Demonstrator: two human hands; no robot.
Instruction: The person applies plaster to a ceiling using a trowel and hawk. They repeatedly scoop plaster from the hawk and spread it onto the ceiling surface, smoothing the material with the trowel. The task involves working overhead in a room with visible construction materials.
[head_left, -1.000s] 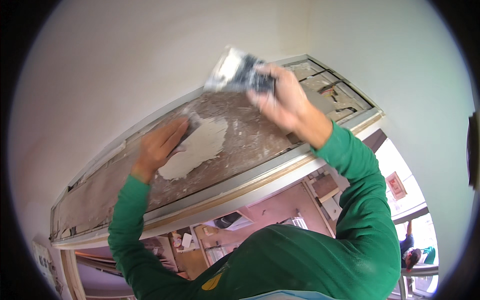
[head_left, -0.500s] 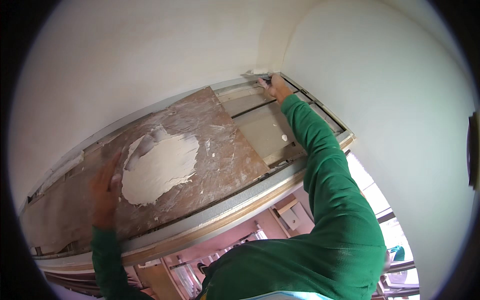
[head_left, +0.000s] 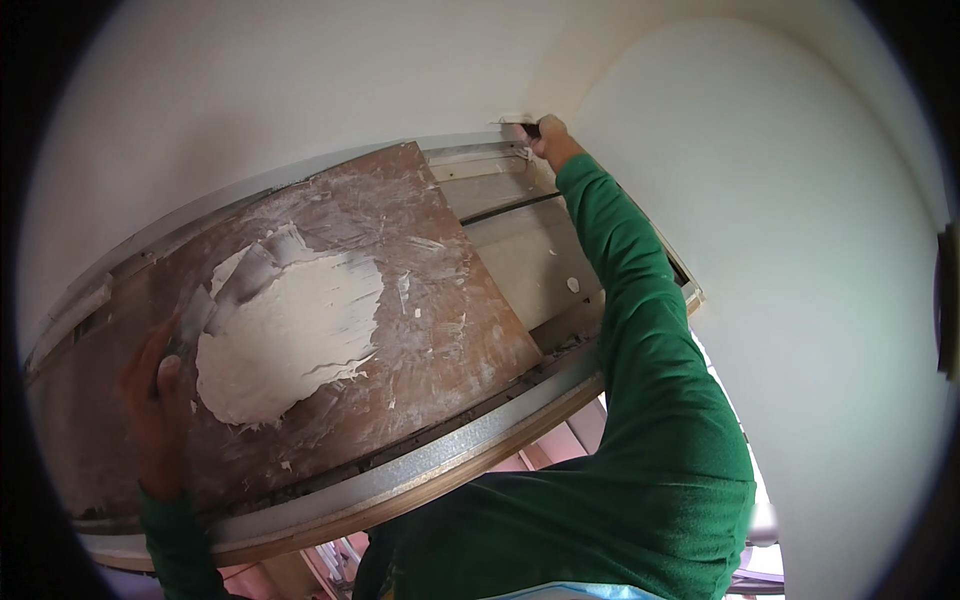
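Brown board: bears white plaster mound at its left. Left hand closed on board's left edge. Right hand, beyond board's far end, gripping a scraper against the wall.

At the top centre of the frame, the right hand closes over a small tool; only a pale sliver of it shows past the fingers, too small to tell its kind. At the left, the left hand is dim near the rim, and its palm side lies pressed against the brown board, out of sight. The green sleeve covers the board's lower right corner and part of the frame ledge. Along the bottom edge, the room below is cut off and blurred.
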